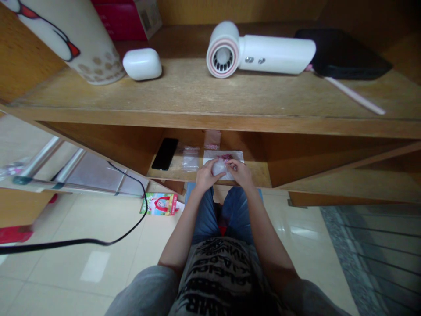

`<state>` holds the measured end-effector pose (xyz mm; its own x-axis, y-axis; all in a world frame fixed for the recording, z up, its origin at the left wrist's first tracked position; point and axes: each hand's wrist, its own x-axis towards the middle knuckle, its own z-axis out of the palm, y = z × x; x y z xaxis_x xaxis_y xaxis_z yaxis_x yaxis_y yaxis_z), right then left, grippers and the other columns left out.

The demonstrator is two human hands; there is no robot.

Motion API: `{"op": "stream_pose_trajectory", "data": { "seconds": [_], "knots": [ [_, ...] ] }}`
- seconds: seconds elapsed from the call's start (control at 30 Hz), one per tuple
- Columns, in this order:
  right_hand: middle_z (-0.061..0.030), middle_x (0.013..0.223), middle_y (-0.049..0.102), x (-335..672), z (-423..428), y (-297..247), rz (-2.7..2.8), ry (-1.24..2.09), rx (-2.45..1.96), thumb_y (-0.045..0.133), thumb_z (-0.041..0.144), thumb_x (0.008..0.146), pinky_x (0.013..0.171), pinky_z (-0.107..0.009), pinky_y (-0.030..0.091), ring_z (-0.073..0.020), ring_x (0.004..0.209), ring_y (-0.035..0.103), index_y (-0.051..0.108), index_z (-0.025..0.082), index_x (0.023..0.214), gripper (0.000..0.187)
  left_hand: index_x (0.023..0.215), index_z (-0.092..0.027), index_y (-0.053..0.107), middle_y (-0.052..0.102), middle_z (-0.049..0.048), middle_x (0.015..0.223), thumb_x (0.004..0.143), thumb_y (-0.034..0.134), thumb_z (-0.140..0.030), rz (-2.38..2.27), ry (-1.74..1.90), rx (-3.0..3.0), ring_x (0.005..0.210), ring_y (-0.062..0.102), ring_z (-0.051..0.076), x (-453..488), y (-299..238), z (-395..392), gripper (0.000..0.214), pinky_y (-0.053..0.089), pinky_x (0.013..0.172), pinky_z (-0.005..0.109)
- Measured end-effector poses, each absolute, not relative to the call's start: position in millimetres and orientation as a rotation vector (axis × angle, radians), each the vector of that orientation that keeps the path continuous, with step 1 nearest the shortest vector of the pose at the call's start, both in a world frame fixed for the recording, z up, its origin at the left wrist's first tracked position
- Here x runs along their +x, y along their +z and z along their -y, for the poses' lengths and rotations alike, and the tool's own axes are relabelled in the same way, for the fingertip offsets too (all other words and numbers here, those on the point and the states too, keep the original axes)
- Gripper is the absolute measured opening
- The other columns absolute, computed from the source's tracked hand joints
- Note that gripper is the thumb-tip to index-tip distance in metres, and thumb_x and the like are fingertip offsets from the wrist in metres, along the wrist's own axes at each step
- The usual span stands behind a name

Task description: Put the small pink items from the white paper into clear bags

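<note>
On the lower shelf, my left hand (208, 176) is closed on a small clear plastic bag (218, 167). Close beside it, the fingertips of my right hand (239, 171) are pinched together at the bag's right side; what they hold is too small to make out. Just beyond the fingers, a heap of small dark pink pieces (225, 156) lies on a white sheet of paper (237, 153). To the left is a stack of clear zip bags (190, 159). Behind the paper lies another clear bag (212, 139) with pink pieces in it.
A black phone (165, 154) lies at the lower shelf's left. The upper shelf (184, 94) holds a patterned cup (75, 44), a white earphone case (142, 64), a white handheld fan (263, 53) and a black flat object (351, 55). A black cable (98, 241) hangs at the left.
</note>
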<state>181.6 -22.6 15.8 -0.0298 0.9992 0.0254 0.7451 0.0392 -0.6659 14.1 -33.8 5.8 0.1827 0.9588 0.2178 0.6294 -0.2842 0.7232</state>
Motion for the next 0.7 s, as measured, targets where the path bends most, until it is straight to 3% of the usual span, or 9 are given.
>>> {"op": "stream_pose_trajectory", "data": {
  "seconds": [0.33,0.7],
  "knots": [
    [-0.0001,0.072,0.064,184.1,11.6,16.4,1.804,0.581,-1.803,0.049,0.042,0.082,0.060,-0.023,0.039,-0.0140,0.066,0.058,0.067,0.024,0.095,0.028,0.122,-0.021,0.048,0.060,0.0069,0.117,0.072,0.067,-0.043,-1.535,0.891,1.998,0.092,0.062,0.018,14.5,3.9,34.3,0.059,0.049,0.082,0.030],
    [-0.0005,0.071,0.066,176.2,3.8,22.4,1.918,0.503,-1.892,0.049,0.038,0.083,0.059,-0.024,0.039,-0.0167,0.070,0.061,0.068,0.028,0.096,0.025,0.122,-0.021,0.048,0.060,0.0074,0.118,0.071,0.068,-0.043,-1.520,0.917,1.980,0.102,0.059,0.020,13.5,3.9,33.4,0.059,0.048,0.087,0.032]
  ]
}}
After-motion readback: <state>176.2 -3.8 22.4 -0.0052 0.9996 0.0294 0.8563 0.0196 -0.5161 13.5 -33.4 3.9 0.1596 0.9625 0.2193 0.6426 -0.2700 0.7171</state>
